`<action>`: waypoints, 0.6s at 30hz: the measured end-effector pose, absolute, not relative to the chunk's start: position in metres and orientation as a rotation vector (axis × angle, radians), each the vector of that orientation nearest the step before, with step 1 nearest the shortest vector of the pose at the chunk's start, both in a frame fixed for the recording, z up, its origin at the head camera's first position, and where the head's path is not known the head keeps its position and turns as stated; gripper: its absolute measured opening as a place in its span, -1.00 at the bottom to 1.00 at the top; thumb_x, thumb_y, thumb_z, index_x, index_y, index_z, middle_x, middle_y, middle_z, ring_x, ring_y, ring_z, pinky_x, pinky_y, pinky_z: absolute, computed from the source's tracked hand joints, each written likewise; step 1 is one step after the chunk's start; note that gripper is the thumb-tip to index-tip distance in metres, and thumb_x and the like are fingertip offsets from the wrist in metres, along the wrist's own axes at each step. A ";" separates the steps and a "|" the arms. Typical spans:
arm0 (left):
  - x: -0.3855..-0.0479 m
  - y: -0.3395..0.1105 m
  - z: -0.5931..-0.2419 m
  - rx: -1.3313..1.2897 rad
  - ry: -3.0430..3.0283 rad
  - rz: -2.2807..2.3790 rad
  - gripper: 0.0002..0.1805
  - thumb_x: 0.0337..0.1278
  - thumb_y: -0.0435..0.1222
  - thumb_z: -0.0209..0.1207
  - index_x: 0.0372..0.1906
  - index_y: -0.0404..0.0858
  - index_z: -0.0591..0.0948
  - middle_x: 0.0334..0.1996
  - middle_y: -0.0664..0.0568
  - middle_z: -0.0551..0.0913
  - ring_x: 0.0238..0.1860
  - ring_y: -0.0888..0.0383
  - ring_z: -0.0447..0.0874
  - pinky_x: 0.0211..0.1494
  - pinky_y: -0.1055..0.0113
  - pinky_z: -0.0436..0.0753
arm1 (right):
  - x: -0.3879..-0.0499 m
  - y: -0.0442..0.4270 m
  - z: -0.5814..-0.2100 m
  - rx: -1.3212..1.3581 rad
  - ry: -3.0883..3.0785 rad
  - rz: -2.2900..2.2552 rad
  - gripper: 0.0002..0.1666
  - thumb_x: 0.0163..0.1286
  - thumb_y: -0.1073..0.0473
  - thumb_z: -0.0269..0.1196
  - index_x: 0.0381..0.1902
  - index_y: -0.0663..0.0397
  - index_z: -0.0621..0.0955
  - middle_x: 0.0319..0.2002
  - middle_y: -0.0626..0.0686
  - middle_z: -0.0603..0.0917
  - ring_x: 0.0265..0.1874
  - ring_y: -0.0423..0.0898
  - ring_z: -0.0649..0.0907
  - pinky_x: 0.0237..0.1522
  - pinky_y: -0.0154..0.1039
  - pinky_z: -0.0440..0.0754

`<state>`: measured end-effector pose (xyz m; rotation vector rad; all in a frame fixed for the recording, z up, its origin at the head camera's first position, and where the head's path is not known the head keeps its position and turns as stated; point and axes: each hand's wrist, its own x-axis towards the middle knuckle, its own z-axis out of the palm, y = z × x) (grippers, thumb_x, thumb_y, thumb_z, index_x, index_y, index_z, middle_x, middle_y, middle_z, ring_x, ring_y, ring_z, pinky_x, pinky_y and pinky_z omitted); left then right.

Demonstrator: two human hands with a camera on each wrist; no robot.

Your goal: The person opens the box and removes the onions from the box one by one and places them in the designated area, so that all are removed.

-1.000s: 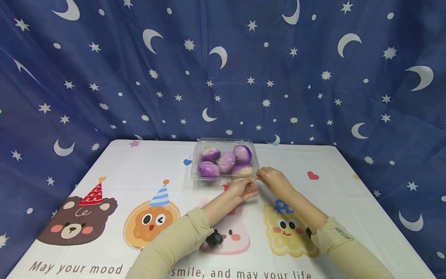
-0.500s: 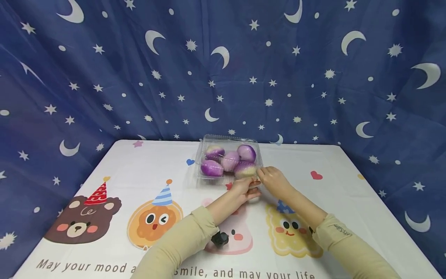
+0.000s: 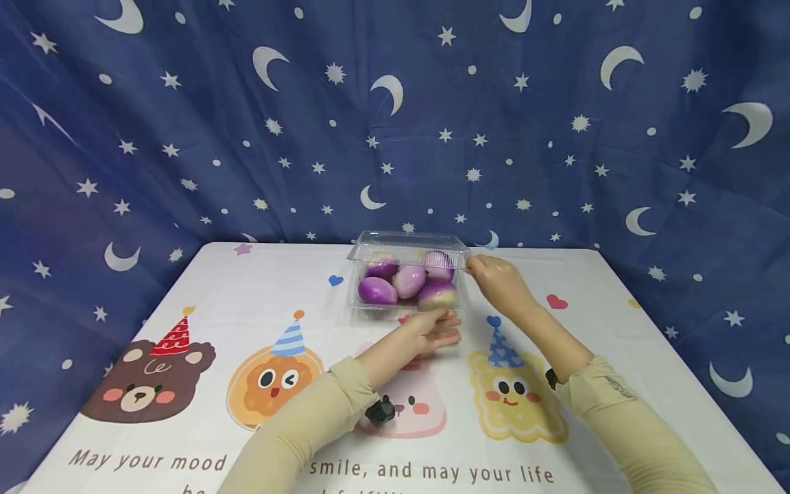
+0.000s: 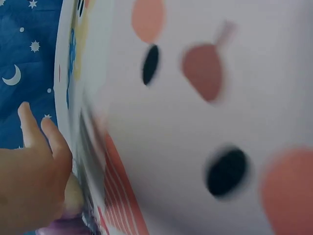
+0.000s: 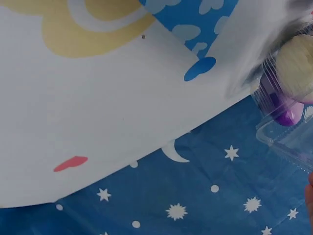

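A clear plastic clamshell box [image 3: 407, 307] sits near the far edge of the table. Inside it lie several rounded purple-and-cream pieces [image 3: 409, 281], whose exact kind I cannot tell. Its hinged lid [image 3: 407, 248] is tilted up, part way raised. My right hand [image 3: 498, 283] pinches the lid's front right corner; in the right wrist view only a bit of that hand shows at the right edge, beside the clear lid [image 5: 293, 142]. At the box's front right edge is my left hand [image 3: 426, 333], its visible fingers extended and spread. Its thumb is hidden.
A white cloth [image 3: 247, 329] printed with cartoon figures and lettering covers the table. Behind it hangs a blue curtain [image 3: 308, 103] with moons and stars, close to the back of the box. A small black device [image 3: 380, 411] sits at the left wrist.
The box's lid has swung upward at the front, lifted by my right hand, which moved up and away. My left hand has stayed at the front edge, its fingers now more spread.
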<state>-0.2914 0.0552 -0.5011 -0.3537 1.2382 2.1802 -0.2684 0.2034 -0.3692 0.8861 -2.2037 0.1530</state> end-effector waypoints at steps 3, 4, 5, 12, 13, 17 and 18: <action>-0.239 0.026 -0.431 -0.317 1.360 2.089 -0.59 0.40 -0.28 -0.06 0.21 -0.46 0.40 0.19 -0.34 0.48 0.22 -0.24 0.45 0.24 0.02 0.50 | -0.270 0.201 -0.370 0.890 -2.199 0.203 -0.87 0.22 0.31 0.28 -0.40 0.24 0.52 -0.53 0.11 0.62 -0.55 0.03 0.65 -0.48 -0.14 0.63; -0.230 0.018 -0.421 -0.299 1.379 2.065 -0.58 0.40 -0.28 -0.06 0.22 -0.45 0.39 0.21 -0.34 0.46 0.24 -0.23 0.44 0.26 0.03 0.48 | -0.270 0.201 -0.370 0.884 -2.204 0.216 -0.87 0.23 0.31 0.28 -0.39 0.24 0.52 -0.52 0.11 0.62 -0.54 0.03 0.65 -0.48 -0.14 0.63; -0.225 0.011 -0.415 -0.289 1.414 2.037 -0.58 0.39 -0.28 -0.05 0.22 -0.43 0.41 0.21 -0.32 0.46 0.23 -0.21 0.46 0.25 0.04 0.49 | -0.269 0.201 -0.371 0.879 -2.210 0.230 -0.88 0.23 0.30 0.27 -0.39 0.24 0.53 -0.51 0.11 0.63 -0.54 0.03 0.65 -0.48 -0.14 0.64; -0.217 -0.027 -0.406 -0.286 1.569 2.034 -0.58 0.36 -0.26 -0.01 0.21 -0.39 0.44 0.15 -0.30 0.51 0.18 -0.19 0.51 0.17 0.05 0.55 | -0.270 0.200 -0.370 0.833 -2.253 0.334 -0.91 0.26 0.32 0.24 -0.35 0.25 0.53 -0.44 0.13 0.64 -0.47 0.01 0.64 -0.41 -0.13 0.66; -0.215 -0.031 -0.405 -0.278 1.598 2.043 -0.58 0.36 -0.26 -0.01 0.21 -0.41 0.44 0.14 -0.32 0.51 0.17 -0.21 0.51 0.15 0.07 0.56 | -0.270 0.200 -0.370 0.831 -2.256 0.345 -0.91 0.27 0.32 0.24 -0.34 0.25 0.53 -0.44 0.13 0.63 -0.46 0.01 0.63 -0.40 -0.13 0.65; -0.210 -0.049 -0.402 -0.178 1.863 2.045 -0.60 0.33 -0.27 0.04 0.14 -0.44 0.46 0.07 -0.34 0.55 0.08 -0.23 0.58 0.01 0.12 0.65 | -0.272 0.200 -0.370 0.820 -2.252 0.394 -0.92 0.27 0.32 0.23 -0.35 0.24 0.52 -0.45 0.13 0.60 -0.50 -0.02 0.58 -0.44 -0.15 0.62; -0.209 -0.054 -0.402 -0.135 1.943 2.046 -0.61 0.31 -0.28 0.06 0.12 -0.45 0.48 0.05 -0.34 0.57 0.05 -0.22 0.60 -0.04 0.14 0.67 | -0.272 0.200 -0.370 0.817 -2.247 0.401 -0.92 0.28 0.33 0.23 -0.36 0.24 0.52 -0.46 0.13 0.59 -0.52 -0.03 0.57 -0.46 -0.15 0.61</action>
